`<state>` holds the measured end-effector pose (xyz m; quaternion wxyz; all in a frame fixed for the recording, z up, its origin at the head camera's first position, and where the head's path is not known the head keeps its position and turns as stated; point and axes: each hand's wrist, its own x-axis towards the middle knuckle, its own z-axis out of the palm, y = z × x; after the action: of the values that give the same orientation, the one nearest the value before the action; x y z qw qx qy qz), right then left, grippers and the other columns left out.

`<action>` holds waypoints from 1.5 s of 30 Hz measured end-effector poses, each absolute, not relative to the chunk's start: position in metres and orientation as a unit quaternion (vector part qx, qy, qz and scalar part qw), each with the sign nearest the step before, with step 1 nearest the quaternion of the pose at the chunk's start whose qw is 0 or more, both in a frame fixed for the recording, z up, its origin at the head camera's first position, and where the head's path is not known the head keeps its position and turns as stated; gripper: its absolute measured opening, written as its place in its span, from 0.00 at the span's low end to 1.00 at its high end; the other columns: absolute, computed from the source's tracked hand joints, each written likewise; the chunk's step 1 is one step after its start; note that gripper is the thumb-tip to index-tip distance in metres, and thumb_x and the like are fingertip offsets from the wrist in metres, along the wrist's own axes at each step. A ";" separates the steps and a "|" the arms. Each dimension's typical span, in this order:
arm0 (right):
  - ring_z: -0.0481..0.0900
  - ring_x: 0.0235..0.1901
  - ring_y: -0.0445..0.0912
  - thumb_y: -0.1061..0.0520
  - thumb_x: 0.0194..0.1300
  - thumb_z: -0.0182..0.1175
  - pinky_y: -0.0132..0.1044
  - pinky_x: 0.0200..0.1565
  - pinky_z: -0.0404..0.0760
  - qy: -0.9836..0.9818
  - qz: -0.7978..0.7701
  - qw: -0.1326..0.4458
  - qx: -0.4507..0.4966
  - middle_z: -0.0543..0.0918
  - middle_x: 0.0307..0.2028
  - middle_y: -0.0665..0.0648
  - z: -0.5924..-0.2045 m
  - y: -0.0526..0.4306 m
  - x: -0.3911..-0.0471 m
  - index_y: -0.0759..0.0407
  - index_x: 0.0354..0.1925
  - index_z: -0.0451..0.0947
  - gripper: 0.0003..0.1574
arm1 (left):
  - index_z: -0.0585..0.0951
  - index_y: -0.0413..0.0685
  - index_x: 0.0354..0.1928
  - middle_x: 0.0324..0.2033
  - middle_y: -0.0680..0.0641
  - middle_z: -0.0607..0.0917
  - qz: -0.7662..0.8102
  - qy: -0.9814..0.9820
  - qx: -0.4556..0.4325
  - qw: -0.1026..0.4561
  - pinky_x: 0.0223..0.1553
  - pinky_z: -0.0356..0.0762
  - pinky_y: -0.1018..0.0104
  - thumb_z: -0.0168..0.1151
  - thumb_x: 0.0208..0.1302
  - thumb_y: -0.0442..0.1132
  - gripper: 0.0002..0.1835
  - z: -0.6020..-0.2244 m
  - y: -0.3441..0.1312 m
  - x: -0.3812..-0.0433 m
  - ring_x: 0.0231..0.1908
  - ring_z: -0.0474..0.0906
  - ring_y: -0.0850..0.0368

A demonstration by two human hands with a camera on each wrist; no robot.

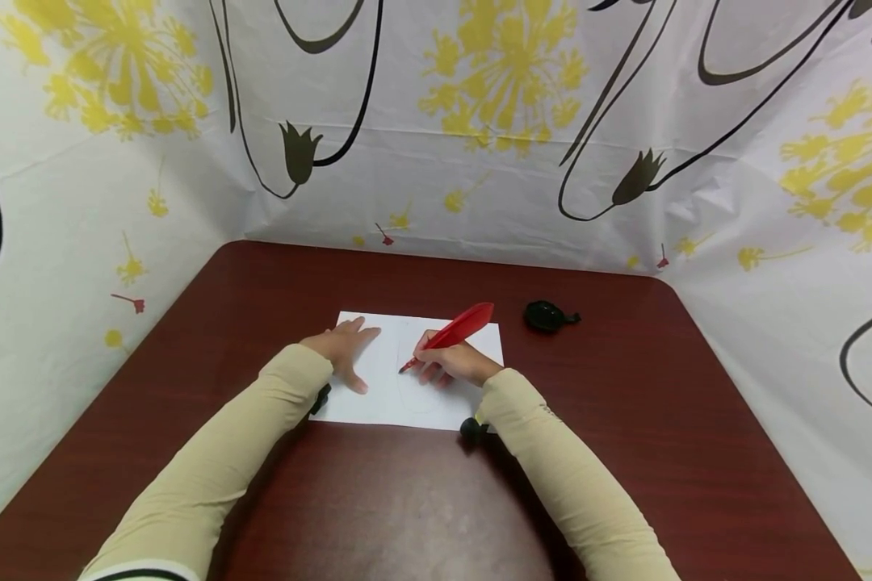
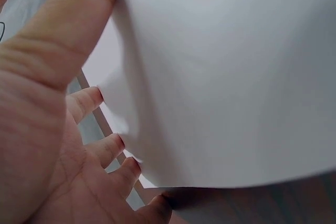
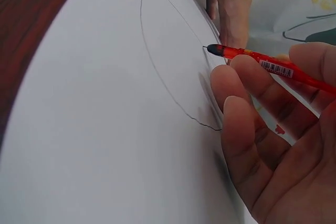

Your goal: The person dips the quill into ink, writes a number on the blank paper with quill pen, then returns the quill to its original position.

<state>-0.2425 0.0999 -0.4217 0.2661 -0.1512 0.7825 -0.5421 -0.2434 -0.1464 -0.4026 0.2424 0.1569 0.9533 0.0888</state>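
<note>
A white sheet of paper point(image 1: 385, 407) lies on the dark red table, with a faint crease near its middle. My left hand point(image 1: 345, 349) rests on its left part, fingers spread and straight; in the left wrist view the fingertips point(image 2: 116, 141) touch the paper. My right hand point(image 1: 454, 361) pinches a red pen with a feather-shaped top point(image 1: 465, 323), its tip down at the paper. In the right wrist view the dark pen tip point(image 3: 214, 49) meets a thin curved line point(image 3: 161, 80) drawn as a long, rounded outline.
A dark green, leaf-shaped dish or holder point(image 1: 545, 316) sits right of the paper on the table point(image 1: 407, 500). Wrist camera parts point(image 1: 471, 432) show under the right sleeve. Patterned white cloth point(image 1: 421, 186) hangs behind and at both sides.
</note>
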 end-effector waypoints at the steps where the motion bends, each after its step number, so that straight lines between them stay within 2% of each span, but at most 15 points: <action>1: 0.85 0.30 0.51 0.54 0.69 0.56 0.37 0.27 0.80 0.782 -0.542 0.267 -0.153 0.85 0.35 0.59 -0.422 0.100 -0.243 0.57 0.40 0.76 0.08 | 0.50 0.53 0.77 0.75 0.37 0.44 0.090 0.953 0.157 0.242 0.68 0.45 0.40 0.77 0.43 0.60 0.63 -0.402 -0.146 -0.243 0.73 0.39 0.38; 9: 0.85 0.30 0.51 0.54 0.69 0.56 0.37 0.28 0.80 0.782 -0.538 0.277 -0.152 0.86 0.36 0.59 -0.420 0.100 -0.241 0.57 0.41 0.76 0.07 | 0.50 0.50 0.77 0.74 0.35 0.44 0.099 0.949 0.175 0.241 0.68 0.44 0.38 0.77 0.45 0.58 0.62 -0.401 -0.147 -0.242 0.73 0.39 0.37; 25: 0.84 0.30 0.51 0.54 0.68 0.58 0.38 0.28 0.80 0.791 -0.527 0.273 -0.149 0.85 0.36 0.58 -0.416 0.096 -0.239 0.57 0.42 0.76 0.08 | 0.49 0.49 0.77 0.74 0.34 0.44 0.103 0.949 0.174 0.241 0.68 0.43 0.39 0.77 0.46 0.58 0.62 -0.399 -0.149 -0.243 0.73 0.38 0.36; 33: 0.84 0.32 0.51 0.51 0.68 0.60 0.39 0.31 0.81 0.796 -0.524 0.261 -0.151 0.85 0.37 0.57 -0.420 0.099 -0.236 0.56 0.44 0.76 0.11 | 0.49 0.49 0.77 0.74 0.34 0.44 0.102 0.948 0.177 0.245 0.67 0.43 0.37 0.76 0.46 0.59 0.62 -0.403 -0.150 -0.241 0.73 0.39 0.36; 45: 0.83 0.34 0.50 0.51 0.68 0.58 0.41 0.33 0.81 0.830 -0.485 0.229 -0.152 0.84 0.37 0.55 -0.412 0.111 -0.240 0.53 0.44 0.76 0.09 | 0.49 0.49 0.77 0.74 0.34 0.44 0.094 0.949 0.181 0.242 0.67 0.44 0.37 0.76 0.46 0.59 0.62 -0.400 -0.148 -0.241 0.73 0.39 0.37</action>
<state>-0.2404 0.1111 -0.4121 0.2290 -0.1522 0.8302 -0.4850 -0.2406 -0.1485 -0.4003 0.2419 0.1811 0.9486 0.0944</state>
